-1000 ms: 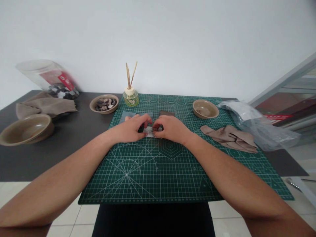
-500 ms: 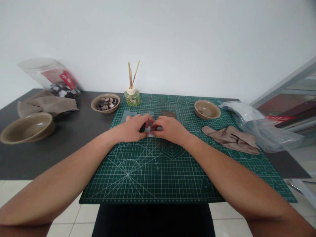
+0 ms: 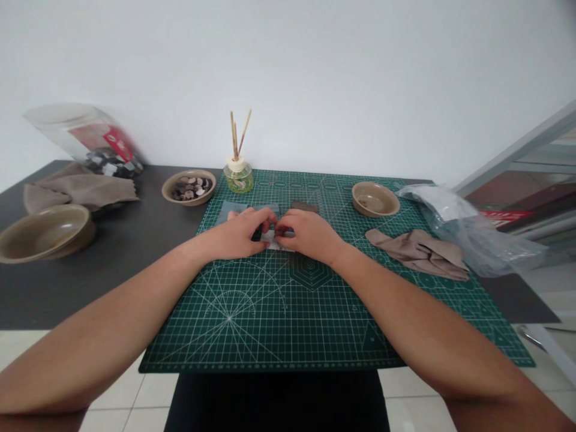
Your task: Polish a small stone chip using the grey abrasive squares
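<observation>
Close together on the green cutting mat (image 3: 270,324), both my hands are at a small, crumpled whitish piece (image 3: 271,239), whose kind I cannot make out. My left hand (image 3: 240,234) curls over its left side, thumb at the near edge and fingers bent above. From the other side, my right hand (image 3: 310,234) pinches it with thumb and fingertips, which partly cover it. A bluish-grey flat piece (image 3: 230,210) lies partly beneath my left hand. Just beyond my right hand is a dark brown flat piece (image 3: 305,206).
At the left stand a bowl of dark and pale chips (image 3: 189,188), a tan bowl (image 3: 45,234), a brown cloth (image 3: 81,188) and a clear bag (image 3: 96,141). A reed diffuser (image 3: 238,175) is behind. Rightward are another bowl (image 3: 375,199), cloth (image 3: 418,253) and plastic bag (image 3: 477,231).
My right fingertips have shifted slightly left, closer to my left fingers over the whitish piece. My left hand stays almost in place. The whole view sways a little.
</observation>
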`<state>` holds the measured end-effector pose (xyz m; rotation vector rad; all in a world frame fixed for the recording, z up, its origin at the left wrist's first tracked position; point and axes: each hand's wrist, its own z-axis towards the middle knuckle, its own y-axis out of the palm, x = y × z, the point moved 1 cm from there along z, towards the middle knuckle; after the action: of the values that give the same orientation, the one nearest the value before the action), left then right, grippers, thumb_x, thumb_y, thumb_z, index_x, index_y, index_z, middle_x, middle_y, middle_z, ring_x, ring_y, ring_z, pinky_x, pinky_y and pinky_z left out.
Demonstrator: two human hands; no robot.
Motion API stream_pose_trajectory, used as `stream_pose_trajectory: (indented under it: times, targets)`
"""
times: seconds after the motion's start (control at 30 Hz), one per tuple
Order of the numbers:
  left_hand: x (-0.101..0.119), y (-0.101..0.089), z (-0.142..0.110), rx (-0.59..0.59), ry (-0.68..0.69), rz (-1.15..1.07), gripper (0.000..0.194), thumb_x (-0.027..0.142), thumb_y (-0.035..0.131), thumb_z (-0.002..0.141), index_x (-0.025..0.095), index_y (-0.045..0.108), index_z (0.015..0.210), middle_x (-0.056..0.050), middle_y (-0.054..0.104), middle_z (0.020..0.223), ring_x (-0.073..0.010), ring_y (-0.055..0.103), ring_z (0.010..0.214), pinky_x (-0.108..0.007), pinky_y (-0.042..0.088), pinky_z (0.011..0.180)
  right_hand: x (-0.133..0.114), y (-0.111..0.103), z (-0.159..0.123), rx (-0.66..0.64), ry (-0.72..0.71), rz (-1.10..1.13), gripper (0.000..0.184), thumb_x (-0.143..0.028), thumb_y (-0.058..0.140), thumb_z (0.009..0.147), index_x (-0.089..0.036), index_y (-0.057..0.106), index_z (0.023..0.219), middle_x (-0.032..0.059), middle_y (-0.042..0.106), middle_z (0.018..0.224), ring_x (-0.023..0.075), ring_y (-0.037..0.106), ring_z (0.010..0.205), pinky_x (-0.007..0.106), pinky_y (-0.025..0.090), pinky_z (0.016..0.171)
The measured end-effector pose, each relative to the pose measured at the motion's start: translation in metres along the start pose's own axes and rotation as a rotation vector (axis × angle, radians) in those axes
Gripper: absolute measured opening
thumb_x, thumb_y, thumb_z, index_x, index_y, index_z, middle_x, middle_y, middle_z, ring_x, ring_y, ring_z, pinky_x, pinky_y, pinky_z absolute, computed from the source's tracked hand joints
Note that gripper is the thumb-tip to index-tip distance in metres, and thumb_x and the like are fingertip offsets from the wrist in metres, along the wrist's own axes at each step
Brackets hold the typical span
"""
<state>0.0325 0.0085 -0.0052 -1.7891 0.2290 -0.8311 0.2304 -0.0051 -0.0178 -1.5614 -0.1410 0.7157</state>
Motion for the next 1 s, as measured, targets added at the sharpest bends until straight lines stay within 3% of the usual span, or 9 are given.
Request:
stream_pose_trajectory:
  times: [0.23,0.47,0.7,1.0]
  targets:
    - [0.0005,-0.0006,0.0002,-0.004,-0.001,0.002,0.034,0.031,0.058,0.085,0.021,0.057,0.117,-0.009,0.067,0.109,-0.0336,0.059,0.110,-0.048,0.036,0.094,-0.0024,0.0018,0.0009,-0.037,-0.118,0.016,0.020,-0.035,0.072,0.097,-0.018,0.080,0.106,0.0066,0.072,0.103,0.0199,0.064,0.095,0.030,0.043,0.080]
    - [0.0014,-0.0009,-0.0011,-0.017,-0.009,0.014,0.040,0.029,0.058,0.085,0.021,0.057,0.124,-0.009,0.067,0.109,-0.0336,0.059,0.112,-0.047,0.036,0.096,0.0007,-0.0025,-0.0027,-0.042,-0.108,-0.032,0.014,-0.030,0.073,0.093,-0.019,0.079,0.100,0.0054,0.072,0.102,0.0199,0.065,0.093,0.030,0.043,0.078]
    - [0.0004,-0.0001,-0.0011,-0.021,0.001,0.013,0.037,0.030,0.057,0.086,0.021,0.056,0.122,-0.009,0.067,0.109,-0.0327,0.058,0.110,-0.049,0.036,0.094,-0.0005,-0.0021,-0.0012,-0.029,-0.067,-0.077,0.019,-0.033,0.069,0.098,-0.018,0.078,0.106,0.0077,0.073,0.109,0.0210,0.067,0.099,0.030,0.044,0.077]
    - [-0.0002,-0.0008,0.0000,-0.013,-0.001,0.014,0.040,0.031,0.059,0.086,0.022,0.056,0.125,-0.009,0.067,0.111,-0.0332,0.058,0.112,-0.047,0.036,0.096,-0.0069,-0.0015,-0.0032,-0.049,-0.168,-0.038,0.016,-0.028,0.068,0.097,-0.018,0.079,0.104,0.0072,0.074,0.110,0.0210,0.068,0.100,0.031,0.045,0.082]
